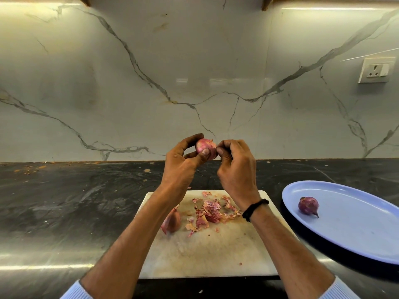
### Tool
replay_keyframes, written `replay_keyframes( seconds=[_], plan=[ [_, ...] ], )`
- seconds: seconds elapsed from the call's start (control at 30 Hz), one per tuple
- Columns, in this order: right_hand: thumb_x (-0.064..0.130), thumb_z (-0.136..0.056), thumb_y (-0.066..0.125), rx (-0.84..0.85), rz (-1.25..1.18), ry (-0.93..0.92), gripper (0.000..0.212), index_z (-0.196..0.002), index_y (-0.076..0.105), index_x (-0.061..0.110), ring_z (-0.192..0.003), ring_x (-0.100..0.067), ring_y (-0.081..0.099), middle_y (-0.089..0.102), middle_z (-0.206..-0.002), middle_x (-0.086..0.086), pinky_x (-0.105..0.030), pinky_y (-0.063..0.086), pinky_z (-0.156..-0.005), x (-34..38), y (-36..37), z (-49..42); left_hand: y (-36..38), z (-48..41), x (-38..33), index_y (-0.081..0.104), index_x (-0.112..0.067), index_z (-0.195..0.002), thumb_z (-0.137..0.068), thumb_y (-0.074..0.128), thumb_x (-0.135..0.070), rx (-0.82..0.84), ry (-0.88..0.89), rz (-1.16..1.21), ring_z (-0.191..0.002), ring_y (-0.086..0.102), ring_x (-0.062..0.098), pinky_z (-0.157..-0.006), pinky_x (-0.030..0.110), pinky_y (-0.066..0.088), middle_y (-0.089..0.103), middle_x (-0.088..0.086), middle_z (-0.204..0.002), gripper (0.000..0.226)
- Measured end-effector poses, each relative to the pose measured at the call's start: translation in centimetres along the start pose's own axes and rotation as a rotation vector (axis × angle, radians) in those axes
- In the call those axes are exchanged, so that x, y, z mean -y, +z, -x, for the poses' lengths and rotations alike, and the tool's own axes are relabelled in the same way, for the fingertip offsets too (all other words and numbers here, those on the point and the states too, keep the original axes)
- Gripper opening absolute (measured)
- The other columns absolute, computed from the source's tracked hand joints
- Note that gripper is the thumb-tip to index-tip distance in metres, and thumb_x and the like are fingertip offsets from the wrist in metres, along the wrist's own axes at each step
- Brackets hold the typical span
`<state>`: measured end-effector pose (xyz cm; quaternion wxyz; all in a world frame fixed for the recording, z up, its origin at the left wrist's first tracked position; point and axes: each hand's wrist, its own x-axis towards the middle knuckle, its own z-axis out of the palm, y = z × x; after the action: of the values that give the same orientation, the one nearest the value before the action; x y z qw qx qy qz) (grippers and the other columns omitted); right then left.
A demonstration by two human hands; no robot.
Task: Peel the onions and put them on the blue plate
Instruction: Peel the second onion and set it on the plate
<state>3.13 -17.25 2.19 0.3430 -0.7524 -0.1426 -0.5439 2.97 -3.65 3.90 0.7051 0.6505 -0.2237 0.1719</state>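
Your left hand point(183, 160) is cupping the onion point(205, 145) in the air above the bench's far edge, fingers curling behind it, thumb pressing its front. Your right hand point(235, 167) is closing in from the other side, thumb & forefinger pinching at the skin on the onion's right flank. So you're mid-peel, I'd say: glossy pink flesh is showing, w/ a dry tuft sticking up on top. Next move prob. calls for a firm pinch & a pull away from the bulb, turning it w/ the left hand. The skin looks thin & brittle, likely tearing in bits.

Below your wrists a white cutting board point(216, 255), stained, is sitting at the bench's near edge. It's carrying a heap of papery pink-tan peelings point(210, 212) & a second onion point(172, 221), teardrop-shaped, skin on, partly hidden by your left forearm. Toward the right edge the blue plate point(356, 234), oval & smooth, is holding one peeled onion point(308, 205), round, purple, root tail sticking out. The bench point(64, 201) is looking like dark glossy stone.
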Motion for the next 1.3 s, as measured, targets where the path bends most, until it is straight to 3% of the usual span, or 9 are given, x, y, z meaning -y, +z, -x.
replay_keyframes(
  seconds=[0.3,0.47,0.53,0.63,0.7,0.9,1.07,1.13,1.3],
  plan=[
    [0.000,-0.091,0.066,0.068,-0.010,-0.008,0.009,-0.100,0.065,0.000,-0.087,-0.013,0.056,0.061,-0.097,-0.010,-0.004,0.041,-0.073,-0.3,0.1,0.1,-0.1,0.1,0.1,0.059,-0.015,-0.133,-0.086,0.073,-0.014,-0.041,0.021,-0.014,-0.091,0.069,-0.008,-0.080,0.013,0.054,0.066,-0.020,-0.105,0.049],
    [0.000,-0.091,0.064,0.102,-0.018,-0.009,0.008,-0.100,0.064,0.000,-0.088,-0.013,0.054,0.061,-0.097,-0.010,-0.007,0.041,-0.073,-0.3,0.0,0.0,-0.1,0.1,0.0,0.061,-0.018,-0.132,-0.073,0.074,-0.034,-0.052,0.014,-0.018,-0.094,0.066,-0.011,-0.084,0.014,0.054,0.065,-0.018,-0.112,0.063],
    [0.000,-0.092,0.062,0.110,-0.020,-0.005,0.007,-0.099,0.064,0.000,-0.087,-0.012,0.054,0.061,-0.096,-0.010,-0.007,0.040,-0.073,-0.3,-0.1,0.0,0.0,0.0,0.2,0.064,-0.021,-0.128,-0.077,0.075,-0.032,-0.062,0.008,-0.037,-0.095,0.065,-0.012,-0.085,0.014,0.053,0.067,-0.015,-0.113,0.053],
    [0.003,-0.093,0.057,0.137,-0.040,-0.074,0.006,-0.095,0.063,0.003,-0.083,-0.012,0.053,0.060,-0.092,-0.005,-0.010,0.041,-0.071,0.1,0.0,0.3,-0.8,-0.7,0.9,0.071,-0.032,-0.111,-0.086,0.076,-0.028,-0.138,-0.027,-0.039,-0.109,0.066,0.005,-0.099,0.033,0.052,0.072,-0.011,-0.111,0.025],
    [0.001,-0.092,0.060,0.154,-0.057,-0.099,0.005,-0.092,0.062,0.005,-0.082,-0.013,0.054,0.060,-0.089,-0.004,-0.014,0.045,-0.071,0.4,0.0,0.4,-1.4,-1.1,0.8,0.072,-0.028,-0.113,-0.085,0.077,-0.034,-0.164,-0.050,0.001,-0.117,0.064,0.018,-0.105,0.046,0.049,0.072,-0.005,-0.115,0.028],
    [-0.013,-0.081,0.066,0.083,-0.079,0.037,0.026,-0.098,0.061,0.007,-0.088,-0.013,0.059,0.062,-0.097,-0.003,-0.019,0.053,-0.076,0.1,-0.7,-0.1,-0.5,-0.6,0.3,0.071,-0.021,-0.114,-0.078,0.074,-0.036,-0.132,-0.068,0.118,-0.112,0.067,0.019,-0.105,0.044,0.050,0.072,0.002,-0.116,0.040],
    [0.020,-0.084,0.079,0.048,-0.104,0.081,0.022,-0.093,0.061,0.012,-0.083,-0.009,0.060,0.064,-0.089,0.002,-0.010,0.047,-0.072,0.1,-0.6,-0.3,-0.5,-0.6,0.2,0.069,-0.022,-0.117,-0.074,0.074,-0.040,-0.128,-0.067,0.114,-0.116,0.065,0.018,-0.105,0.046,0.050,0.072,-0.002,-0.118,0.047],
    [0.021,-0.084,0.078,0.022,-0.092,0.074,0.019,-0.090,0.064,0.010,-0.080,-0.011,0.060,0.065,-0.086,0.001,-0.007,0.045,-0.071,0.0,-0.6,-0.4,-0.5,-0.7,0.3,0.067,-0.023,-0.124,-0.074,0.075,-0.038,-0.137,-0.052,0.080,-0.120,0.062,0.017,-0.106,0.045,0.050,0.069,-0.004,-0.122,0.052],
    [0.016,-0.086,0.075,-0.007,-0.161,0.066,0.014,-0.098,0.076,0.007,-0.084,-0.013,0.069,0.074,-0.090,-0.002,-0.029,0.059,-0.074,-0.2,-0.8,-0.2,-0.5,-0.9,0.6,0.065,-0.026,-0.125,-0.082,0.075,-0.023,-0.137,-0.028,0.038,-0.120,0.059,0.008,-0.108,0.039,0.047,0.066,-0.013,-0.122,0.044]
  ],
)
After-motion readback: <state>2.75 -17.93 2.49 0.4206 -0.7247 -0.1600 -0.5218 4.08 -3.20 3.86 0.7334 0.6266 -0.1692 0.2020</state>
